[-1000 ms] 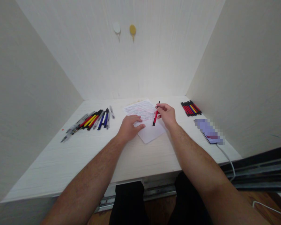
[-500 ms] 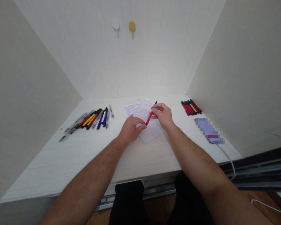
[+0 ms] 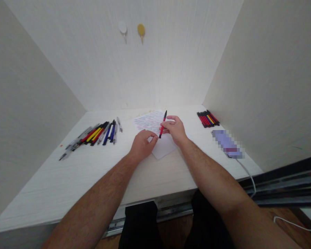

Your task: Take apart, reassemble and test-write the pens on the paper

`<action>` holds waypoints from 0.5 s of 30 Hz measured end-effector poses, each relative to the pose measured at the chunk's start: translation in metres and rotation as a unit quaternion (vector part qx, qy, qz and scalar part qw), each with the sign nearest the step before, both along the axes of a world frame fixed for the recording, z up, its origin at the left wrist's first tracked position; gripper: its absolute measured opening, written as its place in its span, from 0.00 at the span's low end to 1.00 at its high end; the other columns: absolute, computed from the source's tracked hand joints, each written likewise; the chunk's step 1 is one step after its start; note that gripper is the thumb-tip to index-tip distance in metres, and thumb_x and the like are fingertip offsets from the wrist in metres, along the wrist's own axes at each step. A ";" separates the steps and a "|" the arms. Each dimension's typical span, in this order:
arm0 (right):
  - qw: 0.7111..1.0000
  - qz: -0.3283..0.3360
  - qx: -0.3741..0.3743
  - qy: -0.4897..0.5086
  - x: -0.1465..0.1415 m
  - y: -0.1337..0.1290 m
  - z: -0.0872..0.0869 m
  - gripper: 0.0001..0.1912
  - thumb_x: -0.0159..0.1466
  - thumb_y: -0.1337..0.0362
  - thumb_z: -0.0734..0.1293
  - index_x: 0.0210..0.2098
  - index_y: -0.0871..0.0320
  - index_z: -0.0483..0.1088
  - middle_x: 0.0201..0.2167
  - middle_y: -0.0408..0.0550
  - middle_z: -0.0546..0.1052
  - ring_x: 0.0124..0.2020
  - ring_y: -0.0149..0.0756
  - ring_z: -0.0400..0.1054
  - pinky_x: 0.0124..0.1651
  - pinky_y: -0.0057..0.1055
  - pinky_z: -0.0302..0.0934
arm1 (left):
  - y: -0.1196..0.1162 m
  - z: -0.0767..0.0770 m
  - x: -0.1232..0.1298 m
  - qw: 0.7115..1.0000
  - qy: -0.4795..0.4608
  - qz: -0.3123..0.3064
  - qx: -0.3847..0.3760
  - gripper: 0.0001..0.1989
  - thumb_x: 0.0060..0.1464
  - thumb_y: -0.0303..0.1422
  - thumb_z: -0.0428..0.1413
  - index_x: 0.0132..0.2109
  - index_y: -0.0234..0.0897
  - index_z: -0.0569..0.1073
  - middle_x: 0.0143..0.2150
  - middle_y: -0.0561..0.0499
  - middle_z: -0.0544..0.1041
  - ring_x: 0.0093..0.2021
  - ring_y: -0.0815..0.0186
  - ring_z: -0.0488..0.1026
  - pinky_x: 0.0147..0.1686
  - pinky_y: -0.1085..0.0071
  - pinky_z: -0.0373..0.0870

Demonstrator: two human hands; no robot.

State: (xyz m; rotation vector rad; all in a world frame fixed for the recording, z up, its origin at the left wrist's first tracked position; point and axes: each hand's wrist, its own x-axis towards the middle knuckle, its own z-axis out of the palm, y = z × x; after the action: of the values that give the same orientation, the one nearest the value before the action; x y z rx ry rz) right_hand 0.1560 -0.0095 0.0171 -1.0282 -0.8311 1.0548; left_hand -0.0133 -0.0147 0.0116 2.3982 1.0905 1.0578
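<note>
A red pen (image 3: 162, 128) with black ends is held between the thumb and fingers of my right hand (image 3: 175, 128), its longer black end pointing up and away. My left hand (image 3: 144, 143) is closed in a pinch beside the pen's lower end; what its fingertips hold, if anything, is too small to make out. Beneath both hands lies a blank white sheet (image 3: 162, 148), and behind it a paper covered with coloured pen strokes (image 3: 147, 120).
Loose pens (image 3: 93, 134) in several colours lie at the left. A row of mostly red pens (image 3: 207, 119) is at the right, near a blurred phone (image 3: 226, 143) with a white cable (image 3: 247, 169). Walls enclose the white desk (image 3: 93, 186); two hooks hang on the back wall.
The red pen has turned more upright in my right hand, and its lower end now shows just past my left fingertips. The whole view has shifted slightly.
</note>
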 end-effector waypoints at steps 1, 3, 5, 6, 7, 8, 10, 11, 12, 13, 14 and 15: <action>1.000 0.020 -0.005 -0.006 -0.002 -0.001 0.000 0.23 0.51 0.68 0.74 0.42 0.56 0.61 0.24 0.39 0.77 0.26 0.35 0.76 0.28 0.31 0.72 | 0.000 0.000 0.000 1.000 0.001 0.009 -0.004 0.08 0.58 0.33 0.54 0.34 0.39 0.77 0.36 0.51 0.81 0.38 0.64 0.76 0.57 0.60 0.67; 0.998 0.051 -0.014 -0.025 -0.006 -0.002 -0.001 0.22 0.51 0.70 0.73 0.42 0.57 0.63 0.24 0.39 0.77 0.25 0.35 0.75 0.28 0.31 0.72 | 0.001 0.000 0.000 1.000 0.004 0.025 -0.017 0.09 0.58 0.34 0.53 0.35 0.39 0.77 0.35 0.50 0.81 0.38 0.63 0.76 0.50 0.63 0.71; 0.997 0.043 -0.019 -0.052 -0.006 0.000 -0.004 0.19 0.52 0.70 0.72 0.42 0.58 0.64 0.24 0.39 0.77 0.25 0.35 0.75 0.27 0.30 0.70 | 0.002 0.000 -0.001 0.999 0.012 0.036 -0.025 0.09 0.57 0.35 0.53 0.35 0.39 0.77 0.36 0.50 0.81 0.39 0.63 0.76 0.47 0.65 0.72; 0.997 0.023 -0.021 -0.073 -0.003 0.002 -0.006 0.17 0.53 0.69 0.71 0.42 0.58 0.65 0.24 0.39 0.76 0.25 0.34 0.74 0.26 0.29 0.69 | 0.003 0.000 -0.001 0.999 0.018 0.041 -0.027 0.09 0.57 0.35 0.54 0.35 0.39 0.77 0.37 0.49 0.81 0.39 0.62 0.76 0.47 0.65 0.72; 0.995 -0.005 -0.025 -0.100 0.002 0.005 -0.007 0.16 0.54 0.68 0.70 0.42 0.58 0.66 0.24 0.39 0.76 0.24 0.34 0.73 0.25 0.29 0.68 | 0.004 0.000 -0.001 0.998 0.027 0.047 -0.029 0.09 0.57 0.35 0.54 0.35 0.39 0.77 0.37 0.49 0.81 0.40 0.62 0.76 0.47 0.65 0.71; 0.990 -0.040 -0.031 -0.134 0.010 0.009 -0.009 0.15 0.55 0.67 0.69 0.42 0.58 0.67 0.24 0.39 0.75 0.24 0.33 0.73 0.26 0.28 0.67 | 0.005 -0.001 -0.001 0.998 0.037 0.051 -0.031 0.09 0.57 0.35 0.54 0.36 0.39 0.77 0.37 0.49 0.81 0.40 0.61 0.76 0.47 0.64 0.71; 0.963 -0.125 -0.063 -0.228 0.028 0.017 -0.011 0.13 0.56 0.66 0.68 0.42 0.58 0.70 0.25 0.40 0.76 0.26 0.32 0.72 0.29 0.28 0.67 | 0.007 -0.002 -0.002 0.996 0.063 0.053 -0.035 0.09 0.57 0.35 0.54 0.35 0.39 0.78 0.38 0.49 0.81 0.42 0.60 0.76 0.48 0.63 0.71; 0.940 -0.171 -0.095 -0.280 0.039 0.021 -0.011 0.12 0.55 0.65 0.68 0.40 0.58 0.72 0.27 0.43 0.77 0.28 0.33 0.73 0.33 0.29 0.68 | 0.008 -0.002 -0.002 0.995 0.077 0.052 -0.038 0.09 0.56 0.35 0.54 0.35 0.39 0.78 0.39 0.48 0.81 0.43 0.59 0.76 0.49 0.62 0.71; 0.913 -0.205 -0.132 -0.327 0.050 0.025 -0.010 0.10 0.55 0.65 0.68 0.38 0.59 0.73 0.30 0.45 0.79 0.31 0.34 0.74 0.37 0.30 0.68 | 0.009 -0.003 -0.003 0.994 0.090 0.049 -0.040 0.09 0.56 0.35 0.54 0.36 0.39 0.78 0.39 0.48 0.81 0.43 0.58 0.76 0.49 0.61 0.70; 0.885 -0.226 -0.164 -0.372 0.061 0.028 -0.009 0.10 0.55 0.65 0.68 0.37 0.58 0.74 0.33 0.47 0.79 0.35 0.36 0.75 0.41 0.31 0.68 | 0.010 -0.004 -0.003 0.993 0.101 0.048 -0.041 0.09 0.56 0.35 0.54 0.36 0.40 0.78 0.40 0.48 0.81 0.44 0.58 0.76 0.50 0.61 0.70; 0.856 -0.241 -0.189 -0.417 0.072 0.031 -0.006 0.10 0.55 0.65 0.68 0.37 0.58 0.75 0.35 0.49 0.80 0.38 0.38 0.75 0.44 0.32 0.67 | 0.011 -0.005 -0.004 0.992 0.109 0.049 -0.042 0.09 0.56 0.35 0.54 0.36 0.40 0.78 0.40 0.48 0.81 0.45 0.58 0.76 0.51 0.60 0.70; 0.826 -0.249 -0.210 -0.461 0.083 0.033 -0.003 0.10 0.56 0.65 0.68 0.37 0.57 0.76 0.37 0.50 0.80 0.40 0.40 0.75 0.45 0.34 0.67 | 0.012 -0.006 -0.004 0.991 0.113 0.051 -0.043 0.09 0.56 0.35 0.54 0.36 0.40 0.78 0.41 0.48 0.81 0.45 0.58 0.75 0.51 0.60 0.70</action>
State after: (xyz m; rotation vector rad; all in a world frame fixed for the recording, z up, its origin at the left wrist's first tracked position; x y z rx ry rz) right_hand 0.2385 0.0235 0.0141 -2.0786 -1.0067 0.2213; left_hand -0.0175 -0.0031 0.0061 2.4608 1.3187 0.7649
